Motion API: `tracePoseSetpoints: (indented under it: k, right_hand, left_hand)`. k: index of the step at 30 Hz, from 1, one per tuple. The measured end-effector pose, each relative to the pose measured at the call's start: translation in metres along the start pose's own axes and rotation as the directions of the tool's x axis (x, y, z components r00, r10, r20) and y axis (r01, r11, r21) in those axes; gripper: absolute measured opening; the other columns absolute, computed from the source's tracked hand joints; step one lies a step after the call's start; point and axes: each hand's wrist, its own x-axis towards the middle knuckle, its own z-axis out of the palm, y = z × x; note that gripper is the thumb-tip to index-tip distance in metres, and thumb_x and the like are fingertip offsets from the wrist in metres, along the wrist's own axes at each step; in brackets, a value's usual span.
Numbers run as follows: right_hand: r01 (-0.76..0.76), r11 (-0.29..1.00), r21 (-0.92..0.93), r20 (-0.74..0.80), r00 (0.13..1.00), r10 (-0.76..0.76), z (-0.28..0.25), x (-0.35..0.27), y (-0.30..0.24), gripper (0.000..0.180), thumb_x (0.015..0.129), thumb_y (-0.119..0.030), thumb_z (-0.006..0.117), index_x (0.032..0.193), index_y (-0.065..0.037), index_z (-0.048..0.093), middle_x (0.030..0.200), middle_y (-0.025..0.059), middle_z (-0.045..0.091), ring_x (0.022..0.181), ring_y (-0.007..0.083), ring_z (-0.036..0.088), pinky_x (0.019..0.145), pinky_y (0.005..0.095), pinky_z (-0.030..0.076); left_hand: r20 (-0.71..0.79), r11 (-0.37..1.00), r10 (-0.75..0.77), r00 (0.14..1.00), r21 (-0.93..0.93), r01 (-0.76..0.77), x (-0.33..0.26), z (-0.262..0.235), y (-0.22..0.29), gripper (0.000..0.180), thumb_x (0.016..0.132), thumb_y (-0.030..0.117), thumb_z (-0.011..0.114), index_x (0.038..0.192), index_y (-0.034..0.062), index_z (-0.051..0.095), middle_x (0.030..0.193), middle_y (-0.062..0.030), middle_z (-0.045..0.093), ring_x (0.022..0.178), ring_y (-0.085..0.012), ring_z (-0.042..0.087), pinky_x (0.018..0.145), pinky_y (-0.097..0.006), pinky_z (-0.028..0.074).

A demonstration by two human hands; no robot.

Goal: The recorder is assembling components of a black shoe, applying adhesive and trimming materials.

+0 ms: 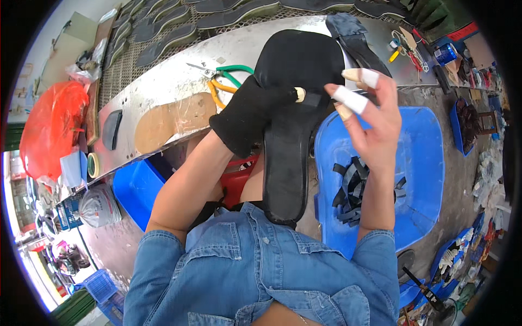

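Head view: black sole (299,57) clamped in left hand (247,117); right hand (378,119) spread beside it.

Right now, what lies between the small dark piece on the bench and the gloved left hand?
A tan sole-shaped sheet on the bench, between the small dark piece and the left hand; head view shows it.

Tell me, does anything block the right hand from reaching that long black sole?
Nothing visible stands between the right hand and the long black sole; whether they touch is unclear. The gloved left hand covers part of its upper end, but from the left side.
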Motion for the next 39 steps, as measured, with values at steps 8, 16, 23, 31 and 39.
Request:
tracePoseSetpoints:
  k: [8,16,23,31,39]
  right_hand:
    - [0.048,0.997,-0.065,0.166,0.985,-0.037,0.041,-0.001,-0.032,0.036,0.065,0.007,0.061,0.095,-0.011,0.069,0.103,0.0112,0.057,0.093,0.0302,0.056,0.074,0.0347,0.048]
    - [-0.598,0.656,0.460,0.336,0.801,0.495,0.083,-0.014,-0.096,0.061,0.069,-0.016,0.072,0.126,-0.007,0.050,0.117,0.0173,0.052,0.102,0.0313,0.056,0.082,0.0359,0.046]
    - [-0.352,0.918,-0.181,0.008,0.933,0.360,0.076,0.017,-0.025,0.052,0.066,-0.014,0.067,0.116,-0.005,0.056,0.099,0.0172,0.056,0.095,0.0349,0.056,0.082,0.0396,0.046]
    - [-0.373,0.739,-0.561,0.157,0.828,0.538,0.021,0.049,0.145,0.061,0.064,-0.021,0.076,0.121,-0.009,0.058,0.105,0.0145,0.063,0.095,0.0264,0.062,0.084,0.0336,0.047]
    - [-0.344,0.520,-0.782,0.087,0.765,0.638,-0.007,0.035,0.148,0.074,0.061,-0.023,0.078,0.129,-0.009,0.051,0.106,0.0193,0.062,0.100,0.0358,0.057,0.089,0.0404,0.044]
  left_hand:
    - [0.042,0.995,0.096,0.994,0.015,-0.097,-0.028,-0.040,-0.004,0.035,0.078,0.013,0.063,0.109,-0.0035,0.058,0.096,-0.0070,0.063,0.083,-0.0126,0.059,0.074,-0.026,0.048]
    - [-0.160,0.987,0.150,0.976,-0.036,-0.158,-0.020,-0.087,-0.010,0.030,0.080,0.011,0.062,0.107,-0.0016,0.060,0.090,-0.0047,0.064,0.080,-0.0121,0.058,0.072,-0.027,0.048]
    - [-0.113,0.982,0.175,0.978,0.087,-0.166,0.009,-0.100,0.003,0.047,0.084,0.012,0.064,0.125,-0.0024,0.046,0.100,-0.0059,0.060,0.080,-0.0099,0.055,0.067,-0.024,0.050]
    - [-0.303,0.690,0.544,0.783,0.693,-0.211,-0.071,-0.274,0.017,0.025,0.081,0.004,0.063,0.105,0.0039,0.063,0.096,-0.0048,0.065,0.088,-0.0120,0.060,0.078,-0.026,0.048]
    - [-0.167,-0.114,0.784,0.598,0.908,0.403,-0.153,-0.416,0.023,0.058,0.067,0.026,0.072,0.123,0.0222,0.057,0.132,-0.0151,0.045,0.111,-0.0362,0.047,0.092,-0.042,0.043]
